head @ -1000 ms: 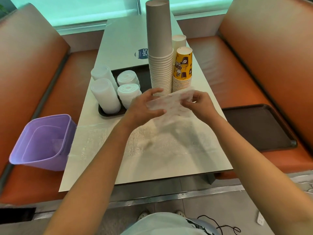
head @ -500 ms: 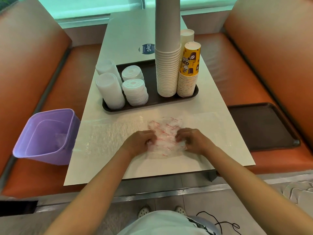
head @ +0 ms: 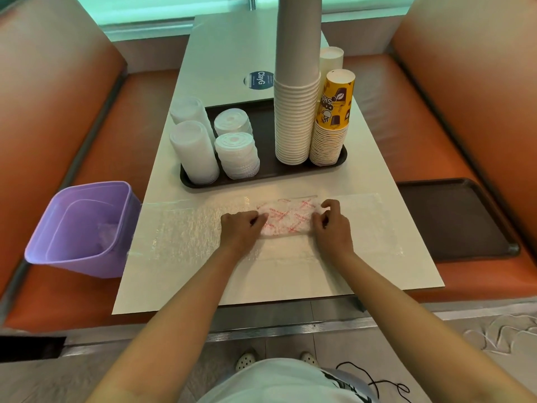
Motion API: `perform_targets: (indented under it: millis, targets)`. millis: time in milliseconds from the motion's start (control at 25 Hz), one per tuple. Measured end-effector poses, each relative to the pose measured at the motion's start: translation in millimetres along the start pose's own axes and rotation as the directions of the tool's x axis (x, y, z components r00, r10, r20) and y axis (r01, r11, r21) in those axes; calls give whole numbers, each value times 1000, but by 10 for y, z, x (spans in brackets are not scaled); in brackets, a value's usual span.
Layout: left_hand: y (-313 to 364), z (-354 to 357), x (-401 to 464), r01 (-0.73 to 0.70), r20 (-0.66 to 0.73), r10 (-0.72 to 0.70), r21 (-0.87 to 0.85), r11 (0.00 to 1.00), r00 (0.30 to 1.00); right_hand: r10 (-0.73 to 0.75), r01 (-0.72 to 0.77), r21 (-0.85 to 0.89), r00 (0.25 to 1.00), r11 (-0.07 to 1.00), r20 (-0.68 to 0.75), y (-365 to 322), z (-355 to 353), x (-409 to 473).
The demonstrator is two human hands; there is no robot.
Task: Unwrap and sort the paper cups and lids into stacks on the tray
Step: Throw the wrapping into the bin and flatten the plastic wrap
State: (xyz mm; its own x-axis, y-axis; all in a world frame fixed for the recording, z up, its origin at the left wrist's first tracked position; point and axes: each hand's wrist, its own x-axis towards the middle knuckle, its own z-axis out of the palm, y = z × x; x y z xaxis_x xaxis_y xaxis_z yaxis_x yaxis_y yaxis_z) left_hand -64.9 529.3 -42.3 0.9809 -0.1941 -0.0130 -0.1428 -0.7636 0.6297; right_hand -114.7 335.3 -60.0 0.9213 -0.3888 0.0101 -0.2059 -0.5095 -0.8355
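Top of the tall cup stack [head: 297, 91] is cut off; both the left hand [head: 239, 231] and right hand [head: 331, 230] apparently pinch a red-printed plastic wrapper [head: 287, 219] flat on the table [head: 290, 280], knuckles bent.

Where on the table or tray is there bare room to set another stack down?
On the tray: a dark strip between the lid stacks and the tall cup stack. The table beyond the tray is bare except for a sticker. The second tray on the seat is bare. Crowded: tray ends, and the wrapper under both hands.
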Motion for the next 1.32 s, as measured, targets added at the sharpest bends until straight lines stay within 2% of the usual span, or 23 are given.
perform_targets:
  millis: [120, 200, 280, 360, 400, 480, 520, 560, 640, 760, 840, 960, 1080, 1240, 1320]
  targets:
    - [78, 60, 66, 36, 33, -43, 194, 980, 999, -90, 67, -192, 990, 979, -110, 19, 85, 19]
    - [79, 79, 102, 79, 46, -92, 222, 972, 995, -150, 111, -322, 984, 940, -96, 65, 116, 51]
    - [68, 102, 102, 115, 21, -121, 189, 975, 992, -136, 89, -389, 986, 917, -96, 77, 130, 62]
    - [56, 140, 86, 66, -65, -57, 147, 987, 996, -117, 62, -416, 987, 907, -107, 79, 136, 53]
    - [62, 155, 97, -30, -94, 45, 157, 987, 995, -112, 57, -415, 988, 908, -108, 75, 139, 49]
    - [112, 158, 176, -247, 18, 249, 213, 945, 968, -107, 57, -407, 989, 912, -101, 76, 143, 51]
    - [164, 139, 229, -301, 134, 277, 220, 928, 951, -100, 54, -406, 991, 912, -92, 81, 139, 52]
    - [223, 117, 278, -304, 238, 250, 230, 924, 938, -93, 51, -408, 992, 912, -83, 83, 135, 51]
    - [313, 82, 350, -256, 345, 149, 291, 922, 927, -86, 48, -424, 994, 905, -70, 78, 131, 46]
    - [431, 85, 401, -248, 414, 41, 460, 853, 909, -56, 22, -449, 996, 893, -64, 59, 126, 47]
    - [515, 101, 412, -218, 404, -7, 508, 833, 915, -15, -8, -445, 999, 896, -48, 23, 105, 57]
    - [603, 112, 422, -239, 399, 7, 536, 809, 917, 60, -56, -390, 998, 919, 0, -25, 40, 93]
    - [612, 88, 390, -225, 391, 27, 469, 854, 920, 148, -120, -288, 986, 950, 79, -49, -63, 138]
    - [669, -73, 317, -161, 271, 63, 356, 920, 961, 227, -231, 34, 969, 972, 92, -179, -204, 163]
    - [725, -116, 267, -129, 203, 95, 166, 978, 975, 248, -263, 158, 963, 952, 106, -269, -266, 185]
